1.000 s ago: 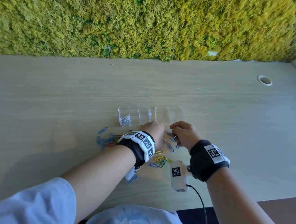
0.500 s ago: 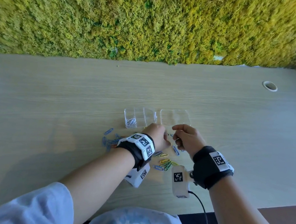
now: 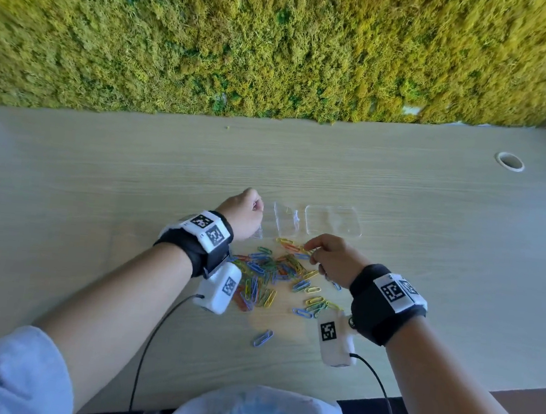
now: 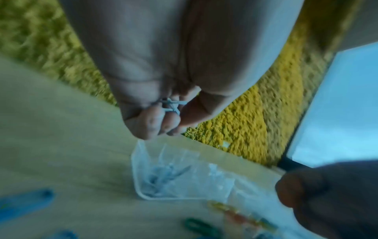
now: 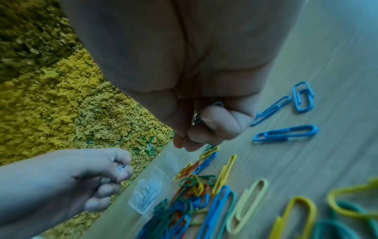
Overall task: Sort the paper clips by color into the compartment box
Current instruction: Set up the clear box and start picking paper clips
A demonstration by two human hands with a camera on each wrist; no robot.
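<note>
The clear compartment box (image 3: 286, 222) lies on the desk with its open lid (image 3: 333, 222) to the right. My left hand (image 3: 257, 210) hovers over the box's left end, fingers curled around a few pale silver-blue clips (image 4: 171, 104). Below it, the left compartment (image 4: 141, 187) holds similar pale clips (image 4: 163, 175). My right hand (image 3: 311, 250) is at the far edge of the mixed pile of coloured clips (image 3: 270, 270), its fingers curled around a silver clip (image 5: 198, 118).
Loose blue clips (image 5: 286, 133) lie right of my right hand, and one blue clip (image 3: 263, 338) lies alone near the front edge. A moss wall (image 3: 280, 47) backs the desk. A cable hole (image 3: 509, 161) is at the far right.
My left hand has lifted off the pile and moved left and away to the box's left end, uncovering the clips. The right hand stays at the pile's far edge.
</note>
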